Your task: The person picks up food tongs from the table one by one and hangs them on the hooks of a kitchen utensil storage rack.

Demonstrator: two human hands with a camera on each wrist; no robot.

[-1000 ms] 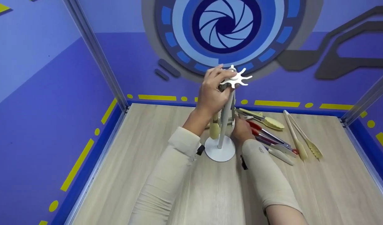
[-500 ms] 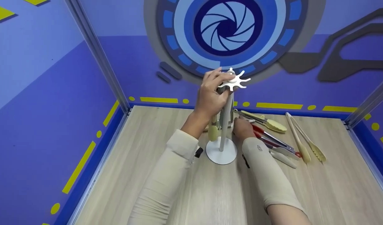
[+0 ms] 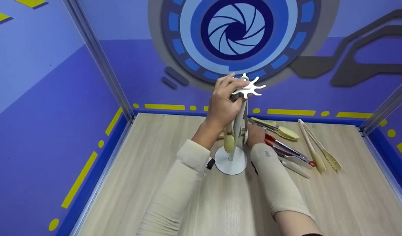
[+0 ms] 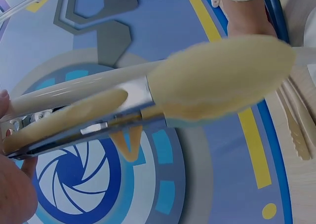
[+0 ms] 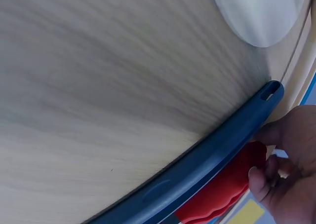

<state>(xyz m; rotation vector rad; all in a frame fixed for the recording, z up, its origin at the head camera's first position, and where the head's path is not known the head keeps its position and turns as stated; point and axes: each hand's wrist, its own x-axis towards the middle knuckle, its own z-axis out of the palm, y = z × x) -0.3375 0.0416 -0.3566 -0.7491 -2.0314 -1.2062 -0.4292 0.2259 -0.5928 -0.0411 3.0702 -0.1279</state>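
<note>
At the top of a white stand (image 3: 239, 119), my left hand (image 3: 222, 101) grips round the part just under its white star-shaped hook top (image 3: 251, 88). From the stand hang tongs with cream tips (image 3: 229, 143); in the left wrist view, these tongs (image 4: 222, 81) lie along the pole. My right hand (image 3: 255, 135) is low behind the stand, among the loose tools. In the right wrist view, my right hand (image 5: 291, 169) pinches the end of a red handle (image 5: 224, 187), and a long blue handle (image 5: 192, 160) lies beside it. The far end of that tool is out of view.
The stand's round white base (image 3: 232, 167) rests on the wood-grain table (image 3: 148, 170). Right of it lie red-handled tongs (image 3: 288, 148), cream-tipped tongs (image 3: 288, 132) and wooden-looking tongs (image 3: 314, 147). A patterned blue wall (image 3: 174, 59) stands close behind.
My right hand has drawn slightly toward me and looks more closed behind the stand. My left hand stays at the stand's top. The view has shifted a little.
</note>
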